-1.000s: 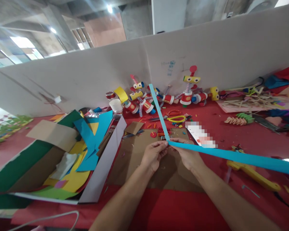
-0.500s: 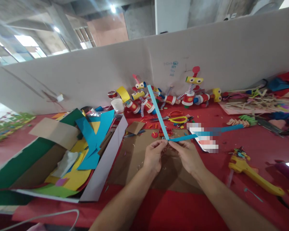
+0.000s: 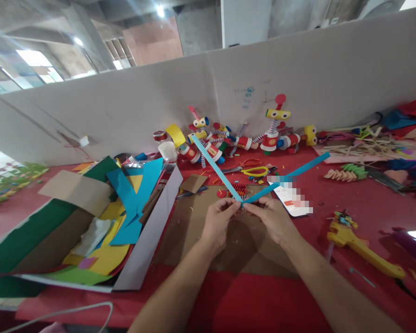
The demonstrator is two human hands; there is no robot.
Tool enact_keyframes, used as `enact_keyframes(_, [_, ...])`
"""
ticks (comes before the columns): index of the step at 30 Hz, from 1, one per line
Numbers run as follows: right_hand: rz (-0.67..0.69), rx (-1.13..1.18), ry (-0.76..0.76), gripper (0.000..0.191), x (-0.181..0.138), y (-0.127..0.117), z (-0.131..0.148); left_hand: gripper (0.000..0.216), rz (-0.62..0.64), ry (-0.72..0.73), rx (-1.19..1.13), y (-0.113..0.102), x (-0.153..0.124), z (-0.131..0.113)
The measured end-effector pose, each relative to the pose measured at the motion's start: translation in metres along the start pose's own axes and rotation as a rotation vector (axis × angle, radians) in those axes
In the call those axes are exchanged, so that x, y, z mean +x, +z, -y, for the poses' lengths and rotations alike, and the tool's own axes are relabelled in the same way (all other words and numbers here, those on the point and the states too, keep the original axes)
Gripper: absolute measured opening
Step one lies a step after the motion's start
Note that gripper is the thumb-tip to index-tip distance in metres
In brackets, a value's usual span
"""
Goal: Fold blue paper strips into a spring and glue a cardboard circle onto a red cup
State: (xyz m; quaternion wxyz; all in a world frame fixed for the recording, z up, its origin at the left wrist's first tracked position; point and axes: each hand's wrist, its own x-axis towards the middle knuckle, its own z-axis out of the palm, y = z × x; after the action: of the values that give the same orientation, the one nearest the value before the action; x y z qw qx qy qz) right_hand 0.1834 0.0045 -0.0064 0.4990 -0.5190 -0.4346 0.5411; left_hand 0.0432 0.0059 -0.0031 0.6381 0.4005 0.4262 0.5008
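Note:
Two blue paper strips meet at a corner between my fingertips, spreading away from me in a V. The lighter strip (image 3: 217, 169) slants up to the left; the darker strip (image 3: 308, 165) runs up to the right, across a phone (image 3: 294, 203). My left hand (image 3: 220, 219) pinches the corner from the left, thumb and fingers closed. Against its other side, my right hand (image 3: 268, 217) pinches too, the fingertips of both almost touching. Below them lies a brown cardboard sheet (image 3: 194, 231). Red folded paper (image 3: 236, 188) sits just beyond the corner.
At left stands a box (image 3: 152, 240) of coloured paper scraps. Yellow-handled scissors (image 3: 256, 171) lie beyond the cardboard, before several paper-cup figures (image 3: 270, 138) along a grey partition (image 3: 125, 115). A yellow glue gun (image 3: 364, 247) rests on the right, near folded green paper (image 3: 355, 171).
The lighter strip has tilted further left, and the darker strip's far end has risen, so the V looks more even. Both hands keep their pinch at the corner.

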Motion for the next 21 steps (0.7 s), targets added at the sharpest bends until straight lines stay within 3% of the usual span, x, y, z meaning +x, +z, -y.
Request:
enact_keyframes(4, [0.069,-0.057,-0.003,0.020,0.0008,-0.0050,0.0033,0.021,0.072,-0.065,0.054,-0.0015,-0.0001,-0.0008])
enact_keyframes(8, [0.133,-0.032,-0.019,0.018,0.0007,-0.0083,0.0073,0.022,0.074,-0.120,0.023,-0.0019,-0.0010,-0.0044])
enact_keyframes(14, [0.116,-0.075,-0.067,0.021,0.0003,-0.0064,0.0105,0.019,0.030,-0.232,-0.055,0.0006,-0.0017,-0.0027])
enact_keyframes(21, [0.158,-0.013,-0.080,0.027,0.0011,-0.0050,0.0061,0.021,0.062,-0.222,-0.053,0.0033,-0.0032,-0.0061])
